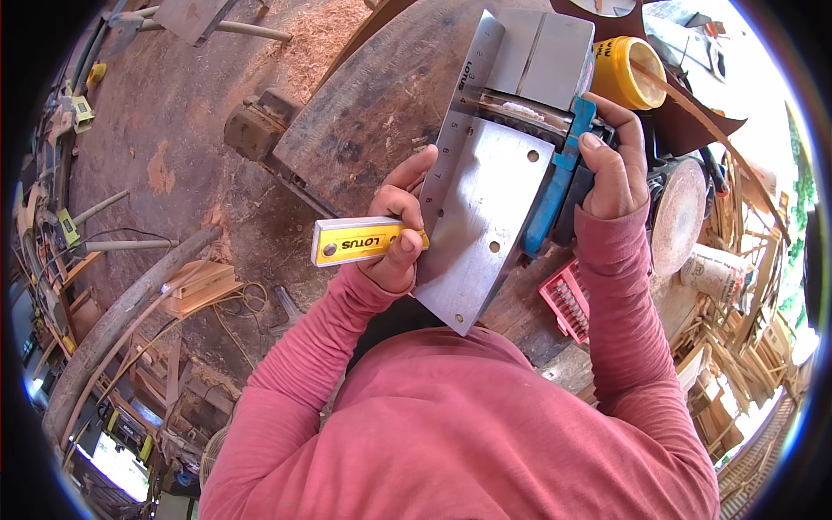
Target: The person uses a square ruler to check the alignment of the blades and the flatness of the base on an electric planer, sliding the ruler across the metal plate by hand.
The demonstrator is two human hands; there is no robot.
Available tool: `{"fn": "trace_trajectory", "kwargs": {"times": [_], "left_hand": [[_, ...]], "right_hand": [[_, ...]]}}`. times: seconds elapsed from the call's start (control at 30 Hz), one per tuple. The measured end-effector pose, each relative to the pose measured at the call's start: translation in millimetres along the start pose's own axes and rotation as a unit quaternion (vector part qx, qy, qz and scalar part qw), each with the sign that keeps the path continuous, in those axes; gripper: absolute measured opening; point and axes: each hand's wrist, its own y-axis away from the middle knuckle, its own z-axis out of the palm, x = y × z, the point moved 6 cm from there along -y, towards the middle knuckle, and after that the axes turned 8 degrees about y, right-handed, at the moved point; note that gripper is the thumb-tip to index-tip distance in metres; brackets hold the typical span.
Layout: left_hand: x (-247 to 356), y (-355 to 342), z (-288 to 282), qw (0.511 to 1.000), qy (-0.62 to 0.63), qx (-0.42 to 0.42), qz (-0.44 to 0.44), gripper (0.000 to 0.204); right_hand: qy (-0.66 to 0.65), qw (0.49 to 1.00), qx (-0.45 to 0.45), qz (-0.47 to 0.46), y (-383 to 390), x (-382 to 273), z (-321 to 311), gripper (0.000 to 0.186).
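An electric hand planer lies in front of me with its flat metal sole [494,199] facing up. Its cutter drum [524,111] shows in the gap between the two sole plates, and its blue body [555,195] is on the right side. My left hand [400,217] is closed around the yellow-and-silver stock of a try square [360,242]. The square's marked steel blade stands along the left edge of the sole, reaching past the drum. With thumb and fingers, my right hand [617,165] grips the blue edge of the planer beside the drum.
Beyond the planer is a worn wooden work surface [390,95]. A yellow tub [620,74] stands at the far right, near a round disc [680,217]. The red case of bits [568,299] lies below my right wrist. Wood offcuts [204,290] and wood shavings [334,39] lie leftward.
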Motion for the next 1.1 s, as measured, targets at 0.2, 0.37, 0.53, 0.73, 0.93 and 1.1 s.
{"fn": "trace_trajectory", "kwargs": {"times": [0.2,0.37,0.53,0.73,0.93,1.1], "left_hand": [[0.6,-0.4,-0.1,1.0,0.0,0.001,-0.001,0.043],[2.0,-1.0,0.1,1.0,-0.01,-0.004,0.001,0.041],[3.4,-1.6,-1.4,0.999,-0.037,-0.003,0.001,0.042],[-0.4,-0.5,-4.5,1.0,-0.01,-0.015,-0.003,0.04],[4.0,-2.0,1.4,1.0,-0.015,0.005,0.003,0.041],[3.3,-3.5,0.0,1.0,-0.013,-0.01,0.004,0.04]], "right_hand": [[0.049,0.997,-0.007,-0.059,0.4,-2.7,1.0,0.029],[0.062,0.998,-0.009,-0.029,-0.6,-5.7,0.4,0.022],[0.059,0.998,-0.012,-0.017,0.0,-4.0,0.9,0.021],[-0.025,0.999,0.005,0.039,0.1,1.0,2.2,0.033],[-0.048,0.997,0.004,0.068,0.0,4.7,2.1,0.037],[-0.012,1.0,0.007,0.021,-0.4,5.3,2.0,0.037]]}}
